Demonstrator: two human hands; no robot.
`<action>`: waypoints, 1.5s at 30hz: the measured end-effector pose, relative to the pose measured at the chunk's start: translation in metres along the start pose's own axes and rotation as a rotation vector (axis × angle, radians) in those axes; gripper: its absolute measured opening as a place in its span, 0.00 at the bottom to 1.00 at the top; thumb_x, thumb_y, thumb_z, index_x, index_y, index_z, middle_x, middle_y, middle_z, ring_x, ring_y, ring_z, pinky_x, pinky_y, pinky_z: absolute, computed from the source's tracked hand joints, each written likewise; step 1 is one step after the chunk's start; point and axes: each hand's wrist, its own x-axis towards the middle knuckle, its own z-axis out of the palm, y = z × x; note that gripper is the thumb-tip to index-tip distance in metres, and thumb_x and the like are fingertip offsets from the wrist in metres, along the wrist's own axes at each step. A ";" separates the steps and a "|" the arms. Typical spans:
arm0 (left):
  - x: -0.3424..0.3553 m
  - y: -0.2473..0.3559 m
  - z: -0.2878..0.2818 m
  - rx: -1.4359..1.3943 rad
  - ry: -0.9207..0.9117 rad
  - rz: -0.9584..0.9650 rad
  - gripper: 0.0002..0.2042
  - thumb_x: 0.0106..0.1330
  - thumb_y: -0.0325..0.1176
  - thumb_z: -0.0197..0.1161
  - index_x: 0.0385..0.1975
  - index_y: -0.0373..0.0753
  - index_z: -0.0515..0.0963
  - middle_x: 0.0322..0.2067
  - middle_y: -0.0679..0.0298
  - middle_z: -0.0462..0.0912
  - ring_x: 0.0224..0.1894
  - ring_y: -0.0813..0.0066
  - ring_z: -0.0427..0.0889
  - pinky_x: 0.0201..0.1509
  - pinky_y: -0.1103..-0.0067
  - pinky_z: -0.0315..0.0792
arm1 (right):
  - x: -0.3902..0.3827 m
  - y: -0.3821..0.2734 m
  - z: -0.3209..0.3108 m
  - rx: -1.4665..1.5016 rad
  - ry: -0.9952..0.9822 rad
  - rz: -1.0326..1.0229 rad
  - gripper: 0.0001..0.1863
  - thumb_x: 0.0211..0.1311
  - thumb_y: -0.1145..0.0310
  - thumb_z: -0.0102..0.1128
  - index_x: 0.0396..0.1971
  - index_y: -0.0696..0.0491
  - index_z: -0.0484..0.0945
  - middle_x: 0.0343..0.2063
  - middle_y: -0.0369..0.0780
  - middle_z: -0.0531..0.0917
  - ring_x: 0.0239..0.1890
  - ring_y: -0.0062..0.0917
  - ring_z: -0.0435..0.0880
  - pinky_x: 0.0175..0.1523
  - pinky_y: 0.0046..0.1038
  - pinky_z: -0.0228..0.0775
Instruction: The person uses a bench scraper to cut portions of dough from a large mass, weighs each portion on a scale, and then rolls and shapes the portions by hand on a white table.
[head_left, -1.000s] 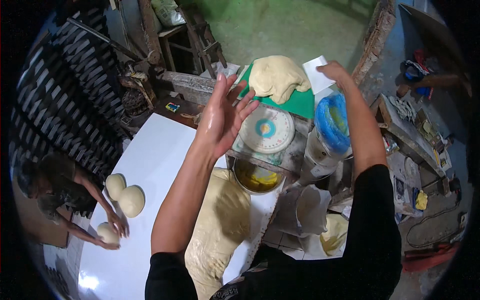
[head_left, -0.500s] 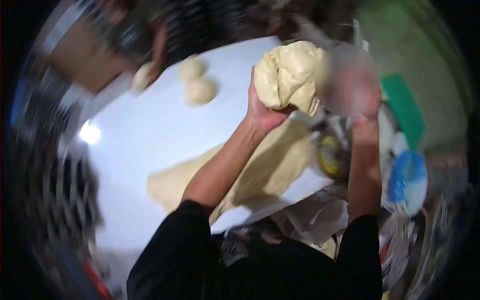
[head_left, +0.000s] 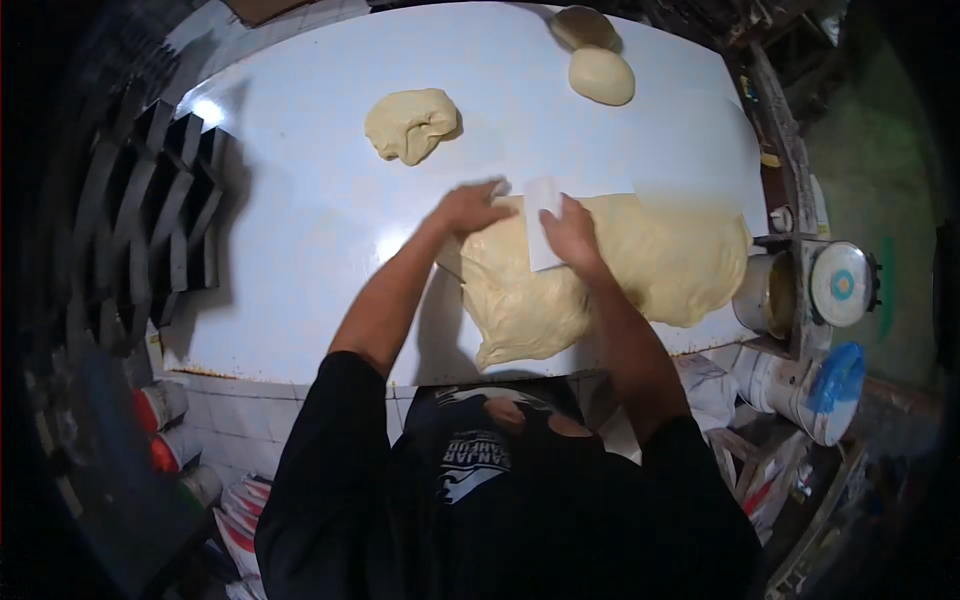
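Observation:
A broad sheet of pale yellow dough (head_left: 660,255) lies along the near right part of the white table. My right hand (head_left: 572,232) grips a white flat dough scraper (head_left: 540,225), which stands against the dough's left part. At the left edge of that dough, my left hand (head_left: 472,208) is open, thumb and fingers apart; whether it touches the dough is hard to tell. Beyond my left hand sits a separate folded lump of dough (head_left: 411,125). Two rounded dough balls, one smooth and pale (head_left: 602,76) and one in shadow (head_left: 584,28), rest at the far side.
Dark metal pans (head_left: 170,210) are stacked at the left end of the white table (head_left: 300,200). To the right stand a pot (head_left: 768,292), a round-lidded container (head_left: 840,285) and a white bucket with blue plastic (head_left: 838,385). Red and white bags (head_left: 238,520) lie below left.
The dough lump that was in my hands now rests on the table. My hands have moved down to the large dough, the right one holding a scraper. The view has turned.

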 end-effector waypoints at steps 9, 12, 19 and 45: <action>-0.092 0.025 0.000 0.032 0.125 -0.274 0.24 0.69 0.51 0.57 0.60 0.44 0.76 0.45 0.49 0.86 0.50 0.47 0.84 0.54 0.58 0.76 | 0.028 -0.014 0.124 -0.360 0.096 -0.038 0.15 0.64 0.63 0.58 0.41 0.59 0.83 0.31 0.54 0.87 0.37 0.55 0.87 0.49 0.51 0.79; -0.163 0.012 0.014 -0.132 0.264 -0.294 0.24 0.71 0.49 0.59 0.62 0.42 0.75 0.47 0.46 0.84 0.51 0.48 0.84 0.54 0.60 0.77 | 0.044 -0.018 0.135 -0.198 0.131 0.052 0.18 0.62 0.58 0.63 0.43 0.57 0.82 0.33 0.55 0.87 0.38 0.55 0.86 0.46 0.50 0.78; -0.180 -0.028 -0.056 -0.179 0.487 -0.012 0.39 0.65 0.44 0.71 0.72 0.36 0.60 0.52 0.45 0.83 0.51 0.56 0.84 0.53 0.66 0.78 | 0.002 -0.001 0.071 0.325 -0.078 0.281 0.23 0.56 0.62 0.69 0.46 0.65 0.82 0.39 0.54 0.87 0.43 0.42 0.89 0.50 0.41 0.80; -0.212 -0.021 -0.034 -1.443 0.249 -0.478 0.33 0.76 0.54 0.55 0.73 0.40 0.61 0.65 0.51 0.73 0.66 0.57 0.75 0.68 0.61 0.72 | -0.059 -0.026 0.170 0.099 -0.270 0.124 0.15 0.66 0.61 0.64 0.45 0.56 0.83 0.30 0.48 0.86 0.31 0.36 0.88 0.39 0.40 0.81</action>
